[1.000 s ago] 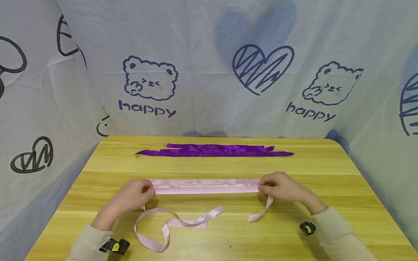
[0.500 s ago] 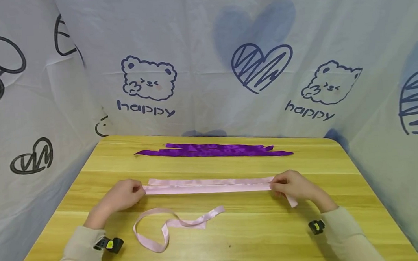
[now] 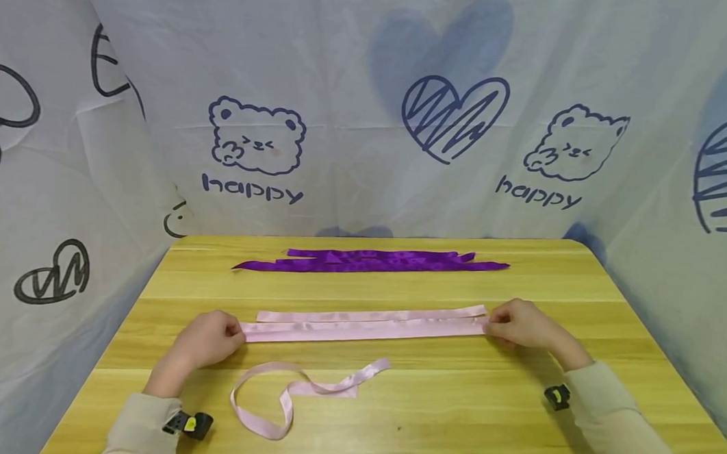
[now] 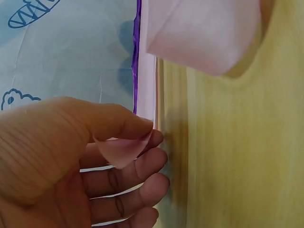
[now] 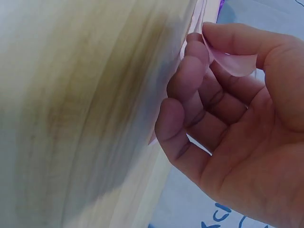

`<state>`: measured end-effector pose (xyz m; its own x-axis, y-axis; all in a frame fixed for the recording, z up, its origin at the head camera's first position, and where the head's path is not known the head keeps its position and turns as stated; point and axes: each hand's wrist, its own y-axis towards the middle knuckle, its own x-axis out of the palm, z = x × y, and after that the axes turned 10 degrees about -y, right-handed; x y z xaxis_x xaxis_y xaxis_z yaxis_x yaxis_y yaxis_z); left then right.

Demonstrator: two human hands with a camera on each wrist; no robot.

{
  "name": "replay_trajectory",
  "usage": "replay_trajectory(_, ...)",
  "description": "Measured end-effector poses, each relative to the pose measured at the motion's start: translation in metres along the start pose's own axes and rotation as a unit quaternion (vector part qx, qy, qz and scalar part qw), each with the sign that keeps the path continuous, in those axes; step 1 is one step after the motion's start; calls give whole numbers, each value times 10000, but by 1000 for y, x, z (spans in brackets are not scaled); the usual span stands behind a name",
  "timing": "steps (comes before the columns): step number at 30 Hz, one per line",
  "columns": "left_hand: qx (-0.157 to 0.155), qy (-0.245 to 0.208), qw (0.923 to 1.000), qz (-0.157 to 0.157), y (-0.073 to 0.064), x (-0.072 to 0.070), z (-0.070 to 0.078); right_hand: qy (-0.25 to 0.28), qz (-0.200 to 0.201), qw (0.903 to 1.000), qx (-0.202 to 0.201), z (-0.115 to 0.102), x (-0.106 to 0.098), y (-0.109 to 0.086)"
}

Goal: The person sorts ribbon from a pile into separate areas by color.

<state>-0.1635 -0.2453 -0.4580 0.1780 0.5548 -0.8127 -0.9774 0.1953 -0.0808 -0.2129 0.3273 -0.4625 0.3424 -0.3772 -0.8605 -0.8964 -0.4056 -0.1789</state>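
A pink satin ribbon (image 3: 363, 330) is stretched straight across the table in the head view. My left hand (image 3: 212, 339) pinches its left end between thumb and forefinger, and in the left wrist view a short pink tail (image 4: 122, 151) pokes out inside the fingers. At the other end my right hand (image 3: 521, 324) pinches the ribbon, with a small pink flap (image 5: 235, 64) showing past the thumb in the right wrist view. Just behind the held ribbon, a second pink ribbon (image 3: 371, 315) lies flat and parallel, partly overlapped by it.
Another pink ribbon (image 3: 264, 424) lies looped and twisted on the wooden table (image 3: 472, 413), nearer the front. Several purple ribbons (image 3: 371, 261) lie in a row at the back. A printed white cloth (image 3: 347, 159) hangs behind the table and along its sides.
Both hands have moved outward, drawing the pink ribbon to a longer straight length. The tail hanging below the right hand has drawn up out of sight, and the rear ribbon's ends have come into view.
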Motion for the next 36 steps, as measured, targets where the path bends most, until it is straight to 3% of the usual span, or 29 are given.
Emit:
replay_trajectory(9, -364, 151, 9991, 151, -2, 1, -2, -195, 295, 9991, 217, 3, 3, 0)
replay_trajectory(36, -792, 222, 9956, 450, -12, -10, -21, -934, 788, 9908, 584, 13, 3, -1)
